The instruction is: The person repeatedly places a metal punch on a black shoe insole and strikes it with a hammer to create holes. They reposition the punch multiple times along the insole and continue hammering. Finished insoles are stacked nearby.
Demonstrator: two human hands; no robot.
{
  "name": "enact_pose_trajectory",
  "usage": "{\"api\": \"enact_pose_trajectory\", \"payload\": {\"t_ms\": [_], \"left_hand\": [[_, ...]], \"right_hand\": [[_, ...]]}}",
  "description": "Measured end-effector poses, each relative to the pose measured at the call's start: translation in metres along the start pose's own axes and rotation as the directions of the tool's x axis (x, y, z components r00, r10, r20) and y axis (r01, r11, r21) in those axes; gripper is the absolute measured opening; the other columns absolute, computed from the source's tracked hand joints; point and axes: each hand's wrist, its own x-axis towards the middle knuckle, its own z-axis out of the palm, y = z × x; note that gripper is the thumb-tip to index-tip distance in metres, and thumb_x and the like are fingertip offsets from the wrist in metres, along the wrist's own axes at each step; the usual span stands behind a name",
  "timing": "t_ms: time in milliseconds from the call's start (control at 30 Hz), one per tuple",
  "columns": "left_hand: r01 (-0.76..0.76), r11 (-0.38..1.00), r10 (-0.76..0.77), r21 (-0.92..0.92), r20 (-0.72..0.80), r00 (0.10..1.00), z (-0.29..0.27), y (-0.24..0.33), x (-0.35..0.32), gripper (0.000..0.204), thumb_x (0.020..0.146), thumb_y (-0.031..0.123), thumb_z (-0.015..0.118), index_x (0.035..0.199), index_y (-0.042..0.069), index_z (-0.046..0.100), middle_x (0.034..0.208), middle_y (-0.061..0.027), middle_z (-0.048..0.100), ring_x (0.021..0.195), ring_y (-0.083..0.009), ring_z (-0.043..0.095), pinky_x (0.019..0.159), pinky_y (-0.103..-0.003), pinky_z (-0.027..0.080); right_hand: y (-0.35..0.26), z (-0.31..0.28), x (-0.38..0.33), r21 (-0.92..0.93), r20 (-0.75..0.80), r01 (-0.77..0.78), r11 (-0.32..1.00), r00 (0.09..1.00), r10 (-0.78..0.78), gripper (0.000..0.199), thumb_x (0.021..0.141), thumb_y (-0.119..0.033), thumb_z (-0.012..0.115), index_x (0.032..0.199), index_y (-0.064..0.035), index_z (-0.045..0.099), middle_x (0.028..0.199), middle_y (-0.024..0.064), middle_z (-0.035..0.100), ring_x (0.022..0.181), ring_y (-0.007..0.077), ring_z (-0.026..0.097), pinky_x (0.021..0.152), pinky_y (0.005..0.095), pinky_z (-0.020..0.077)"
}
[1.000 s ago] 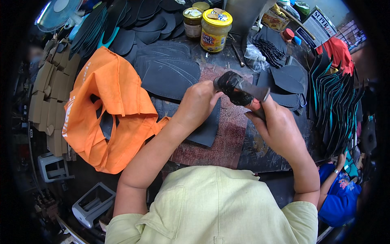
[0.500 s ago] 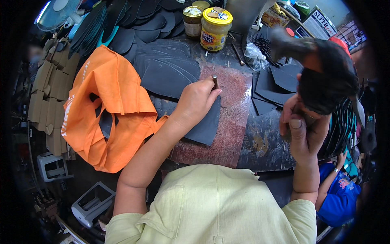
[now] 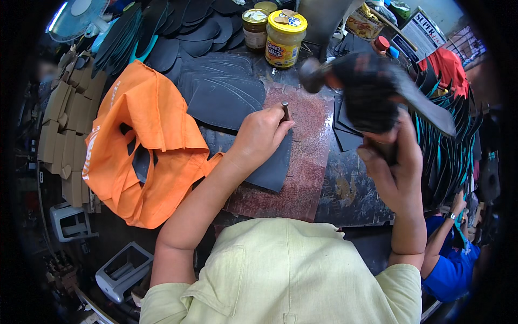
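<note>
Cardboard: folded brown pieces (image 3: pixel 67 116) stacked along the left edge of the frame.
Fan: pale blue, round fan (image 3: pixel 78 20) at the upper left.
Stools: a pale plastic stool (image 3: pixel 67 224) at the left, a grey stool (image 3: pixel 125 270) nearer the lower edge.
Orange cloth: a crumpled orange fabric bag (image 3: pixel 156 124), left of centre, its folds hanging open.
Cut pieces: a heap of rounded dark pieces (image 3: pixel 202 33) at the upper left; below it, a flat dark piece with dotted lines (image 3: pixel 218 108).
Left hand: near the centre, the left hand (image 3: pixel 259 135) is closed around a metal rod (image 3: pixel 285 109), whose top stands up above the fingers; its lower end is hidden.
Sheet under the hand: a dark sheet (image 3: pixel 275 170) lies on a reddish, worn mat (image 3: pixel 308 156), centre of the frame.
Jars: a brown jar (image 3: pixel 255 29) and a yellow-lidded jar (image 3: pixel 286 43), side by side at top centre.
Right hand: right of centre, the right hand (image 3: pixel 396 170) grips a hammer (image 3: pixel 372 92), raised and blurred, its middle wrapped in black.
Right side: black-and-teal pieces (image 3: pixel 450 154) in a fanned row, a red cloth (image 3: pixel 453 70) above.
Co-worker: a person in blue (image 3: pixel 453 272), lower right.
</note>
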Motion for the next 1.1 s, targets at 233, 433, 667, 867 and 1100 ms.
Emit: {"api": "enact_pose_trajectory", "payload": {"t_ms": [233, 433, 667, 867, 1100], "left_hand": [[-0.128, 0.991, 0.130, 0.030, -0.042, 0.991, 0.004, 0.003, -0.004, 0.019, 0.095, 0.015, 0.072, 0.100, -0.003, 0.065, 0.088, -0.0221, 0.069, 0.082, -0.0429, 0.069, 0.072, -0.048, 0.055], [-0.002, 1.000, 0.001, 0.028, 0.026, 1.000, 0.000, 0.004, -0.007, 0.018, 0.096, 0.014, 0.071, 0.098, -0.003, 0.064, 0.088, -0.0219, 0.069, 0.082, -0.0421, 0.069, 0.072, -0.047, 0.055], [-0.112, 0.993, 0.112, 0.030, -0.018, 0.993, 0.002, 0.005, -0.008, 0.016, 0.095, 0.013, 0.071, 0.096, -0.002, 0.066, 0.089, -0.0205, 0.069, 0.082, -0.0422, 0.068, 0.073, -0.046, 0.054], [-0.044, 0.999, 0.044, 0.019, -0.005, 0.999, 0.001, 0.009, -0.013, 0.017, 0.096, 0.014, 0.070, 0.096, -0.002, 0.065, 0.089, -0.0212, 0.069, 0.083, -0.0423, 0.068, 0.073, -0.048, 0.054], [-0.077, 0.997, 0.077, 0.017, -0.004, 0.997, 0.002, 0.007, -0.012, 0.016, 0.094, 0.014, 0.072, 0.093, -0.001, 0.065, 0.089, -0.0208, 0.068, 0.083, -0.0425, 0.068, 0.072, -0.048, 0.053]], "right_hand": [[0.015, 0.010, -0.002, -0.415, 0.271, -0.042, 0.909, 0.948, 0.168, 0.045, 0.091, -0.005, 0.075, 0.129, -0.0007, 0.050, 0.103, 0.0224, 0.070, 0.093, 0.0428, 0.071, 0.081, 0.0428, 0.0547], [0.006, -0.006, -0.004, -0.221, 0.173, -0.011, 0.975, 0.984, 0.051, 0.056, 0.088, -0.010, 0.080, 0.136, 0.0001, 0.051, 0.102, 0.0230, 0.072, 0.096, 0.0406, 0.073, 0.081, 0.0417, 0.0562], [0.013, 0.016, -0.011, 0.037, -0.008, 0.035, 0.999, 0.999, -0.035, 0.053, 0.091, -0.006, 0.078, 0.134, 0.0027, 0.047, 0.104, 0.0211, 0.071, 0.097, 0.0360, 0.071, 0.083, 0.0404, 0.0550], [0.009, -0.004, -0.007, -0.285, 0.259, -0.042, 0.958, 0.958, 0.119, 0.050, 0.091, -0.007, 0.076, 0.134, -0.0015, 0.051, 0.103, 0.0230, 0.071, 0.099, 0.0445, 0.070, 0.081, 0.0434, 0.0556], [0.004, 0.015, -0.013, 0.227, -0.086, 0.003, 0.974, 0.996, 0.017, 0.054, 0.090, -0.001, 0.079, 0.133, 0.0046, 0.048, 0.104, 0.0167, 0.072, 0.096, 0.0241, 0.073, 0.083, 0.0339, 0.0553]]}}
